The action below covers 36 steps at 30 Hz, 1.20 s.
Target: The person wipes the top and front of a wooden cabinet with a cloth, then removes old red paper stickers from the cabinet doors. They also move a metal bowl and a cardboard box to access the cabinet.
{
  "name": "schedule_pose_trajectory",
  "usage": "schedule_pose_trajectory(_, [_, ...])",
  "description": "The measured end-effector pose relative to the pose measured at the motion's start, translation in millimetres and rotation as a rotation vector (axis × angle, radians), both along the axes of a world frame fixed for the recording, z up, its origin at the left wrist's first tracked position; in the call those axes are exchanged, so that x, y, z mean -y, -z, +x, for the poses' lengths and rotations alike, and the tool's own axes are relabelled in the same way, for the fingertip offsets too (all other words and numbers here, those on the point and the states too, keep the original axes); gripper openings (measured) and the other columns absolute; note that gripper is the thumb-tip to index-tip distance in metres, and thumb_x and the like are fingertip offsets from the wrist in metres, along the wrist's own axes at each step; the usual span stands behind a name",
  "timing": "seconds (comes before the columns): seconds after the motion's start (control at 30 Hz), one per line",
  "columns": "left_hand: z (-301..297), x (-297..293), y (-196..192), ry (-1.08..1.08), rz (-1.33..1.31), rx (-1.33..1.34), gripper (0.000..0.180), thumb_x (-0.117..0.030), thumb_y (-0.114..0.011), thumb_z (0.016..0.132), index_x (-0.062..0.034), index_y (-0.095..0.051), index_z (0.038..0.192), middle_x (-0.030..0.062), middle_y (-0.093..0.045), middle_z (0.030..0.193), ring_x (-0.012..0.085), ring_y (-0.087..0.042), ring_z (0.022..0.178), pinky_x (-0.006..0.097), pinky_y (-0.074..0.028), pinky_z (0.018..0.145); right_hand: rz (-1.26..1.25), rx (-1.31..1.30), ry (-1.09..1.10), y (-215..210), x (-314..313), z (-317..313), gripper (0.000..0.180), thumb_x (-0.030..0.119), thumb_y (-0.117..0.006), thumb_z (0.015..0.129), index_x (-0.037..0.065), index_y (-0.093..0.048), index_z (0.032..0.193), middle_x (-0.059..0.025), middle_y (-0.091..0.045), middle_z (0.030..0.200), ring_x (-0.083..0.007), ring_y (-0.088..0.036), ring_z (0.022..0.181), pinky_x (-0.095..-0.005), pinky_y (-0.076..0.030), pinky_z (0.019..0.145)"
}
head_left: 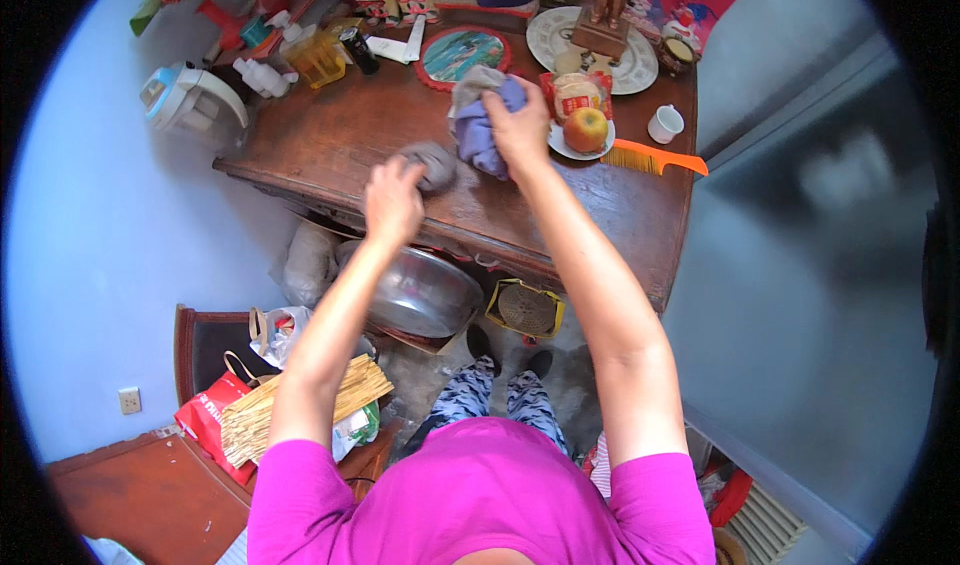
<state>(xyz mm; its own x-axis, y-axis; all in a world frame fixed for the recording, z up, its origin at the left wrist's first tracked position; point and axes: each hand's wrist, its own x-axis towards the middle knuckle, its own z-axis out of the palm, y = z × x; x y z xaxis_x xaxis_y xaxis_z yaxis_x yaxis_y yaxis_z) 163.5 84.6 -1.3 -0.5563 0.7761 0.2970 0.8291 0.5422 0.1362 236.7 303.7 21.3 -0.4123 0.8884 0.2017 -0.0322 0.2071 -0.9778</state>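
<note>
My right hand (522, 128) is closed around a bunched purple-blue cloth (478, 143), with a grey-white part showing at its top. It is over the middle of the wooden dresser top (330, 140). Nearer the front edge, my left hand (393, 203) has its fingers curled at a crumpled grey cloth (434, 168); both are somewhat blurred. Just right of my right hand, a red-yellow apple (586, 129) sits on a small white plate (562, 146) beside a wrapped snack packet (578, 93). Behind the purple-blue cloth lies a round red-rimmed picture mat (462, 57).
An orange comb-like brush (650, 156) and a white cup (665, 123) are at the right. Bottles, including a yellow pump bottle (315, 57), and a white appliance (195, 105) stand at the left. A figurine (606, 10) stands on a big plate (640, 73). Below is a metal basin (425, 290).
</note>
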Motion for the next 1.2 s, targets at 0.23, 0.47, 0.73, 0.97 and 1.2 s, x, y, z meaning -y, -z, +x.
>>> schedule_pose_trajectory(0.23, [147.7,-42.7,-20.9,0.534,0.048,0.268,0.032,-0.001,-0.063,0.074,-0.0095,-0.072,0.104,0.0132,-0.063,0.119,0.035,-0.057,0.112,0.046,-0.05,0.089,0.433,0.441,-0.244,9.3,1.5,-18.1,0.074,0.046,-0.083,0.077,0.019,-0.057,0.141,-0.0224,-0.051,0.145,-0.0449,-0.045,0.134,-0.0507,-0.038,0.112])
schedule_pose_trajectory(0.47, [19.1,-20.1,-18.8,0.194,-0.047,0.051,0.043,0.004,-0.063,0.073,-0.0122,-0.072,0.111,0.0116,-0.063,0.131,0.0353,-0.06,0.116,0.045,-0.052,0.098,0.772,0.434,-0.2,-16.0,-6.7,70.3,0.069,0.032,-0.083,0.081,0.015,-0.056,0.142,-0.0182,-0.052,0.145,-0.0428,-0.045,0.132,-0.0502,-0.038,0.114])
schedule_pose_trajectory(0.73, [-74.8,23.4,-3.0,-0.347,-0.079,-0.024,0.032,-0.01,-0.057,0.093,-0.0135,-0.069,0.122,0.0179,-0.056,0.129,0.0396,-0.055,0.117,0.048,-0.053,0.095,0.589,0.479,-0.023,-2.8,26.1,318.1,0.035,0.01,-0.073,0.085,0.009,-0.068,0.12,-0.0129,-0.063,0.129,-0.0349,-0.054,0.123,-0.0452,-0.04,0.108])
schedule_pose_trajectory(0.97, [104.6,-16.9,-4.1,-0.034,-0.072,-0.03,0.025,-0.009,-0.059,0.09,-0.009,-0.066,0.115,0.0203,-0.054,0.113,0.0385,-0.055,0.108,0.047,-0.054,0.081,0.324,0.549,0.253,12.8,62.2,428.2,0.02,0.0,-0.063,0.09,0.004,-0.068,0.109,-0.012,-0.067,0.116,-0.0297,-0.059,0.113,-0.0412,-0.045,0.098])
schedule_pose_trajectory(1.2, [229.4,-74.5,-2.7,0.6,0.185,0.735,0.039,0.0,-0.058,0.083,-0.0101,-0.067,0.12,0.0168,-0.06,0.12,0.0316,-0.057,0.118,0.038,-0.05,0.098,0.162,0.318,0.16,14.2,60.8,371.2,0.018,0.006,-0.063,0.097,0.004,-0.067,0.114,-0.0093,-0.065,0.118,-0.0219,-0.061,0.112,-0.0337,-0.048,0.098])
